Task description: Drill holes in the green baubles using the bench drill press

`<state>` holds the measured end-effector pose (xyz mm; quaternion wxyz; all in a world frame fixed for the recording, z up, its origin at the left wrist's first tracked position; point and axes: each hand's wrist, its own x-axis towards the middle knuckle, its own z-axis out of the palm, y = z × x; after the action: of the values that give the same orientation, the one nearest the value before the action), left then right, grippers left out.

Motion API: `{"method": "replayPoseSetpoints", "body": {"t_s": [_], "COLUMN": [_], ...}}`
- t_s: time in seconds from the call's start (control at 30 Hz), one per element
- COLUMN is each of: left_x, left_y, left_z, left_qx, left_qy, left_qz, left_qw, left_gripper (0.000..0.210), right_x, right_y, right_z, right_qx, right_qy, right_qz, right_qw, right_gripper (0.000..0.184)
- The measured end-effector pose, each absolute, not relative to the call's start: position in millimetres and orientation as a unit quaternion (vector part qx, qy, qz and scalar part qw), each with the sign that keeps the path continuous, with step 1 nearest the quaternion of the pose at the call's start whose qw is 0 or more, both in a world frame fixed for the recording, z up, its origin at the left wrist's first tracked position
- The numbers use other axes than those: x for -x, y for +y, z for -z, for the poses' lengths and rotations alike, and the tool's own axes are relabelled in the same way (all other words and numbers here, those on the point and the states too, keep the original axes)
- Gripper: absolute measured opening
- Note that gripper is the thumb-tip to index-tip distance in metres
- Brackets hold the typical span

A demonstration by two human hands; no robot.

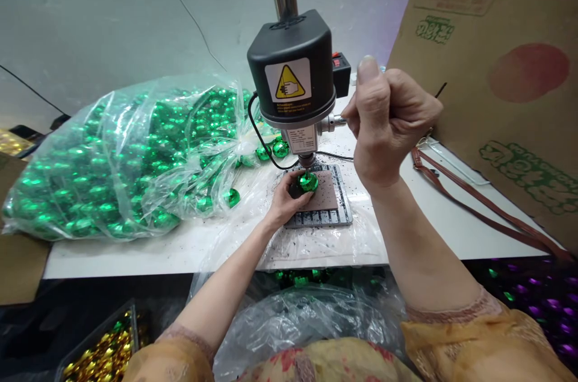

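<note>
My left hand [284,200] grips a shiny green faceted ball [309,182] between thumb and fingers, right under the chuck [306,159] of a small black bench drill press [291,38]. The ball is over a brown board [328,194] on the drill's slotted grey base [347,213]. Whether the bit touches the ball or goes into it I cannot tell. My right hand [391,117] is raised beside the drill head, its fingers closed on the feed lever [335,123]. Most of that lever is hidden inside the fist. Dark chips are scattered around the base.
A big clear bag of green balls [103,159] fills the table's left side, with loose balls [232,197] near its mouth. A cardboard box [487,68] and a brown strap [478,207] are at right. Below the table edge are gold balls [102,352] and purple balls [537,303].
</note>
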<state>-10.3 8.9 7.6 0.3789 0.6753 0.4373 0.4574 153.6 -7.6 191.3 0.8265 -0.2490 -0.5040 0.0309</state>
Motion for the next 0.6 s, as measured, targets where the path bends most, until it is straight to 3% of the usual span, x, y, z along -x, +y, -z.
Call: {"method": "replayPoseSetpoints", "body": {"t_s": [0.6], "left_x": [2.6], "left_y": [2.1], "left_z": [-0.4], "left_qx": [-0.662], "left_qy": [0.396], "left_qz": [-0.471], "left_qw": [0.429], "left_gripper": [0.056], "right_x": [-156.6], "right_y": [-4.9], "right_z": [-186.4], "right_qx": [0.226], "right_qy": [-0.519], "right_qz": [-0.034], "right_qw": [0.824], "right_gripper": [0.045]}}
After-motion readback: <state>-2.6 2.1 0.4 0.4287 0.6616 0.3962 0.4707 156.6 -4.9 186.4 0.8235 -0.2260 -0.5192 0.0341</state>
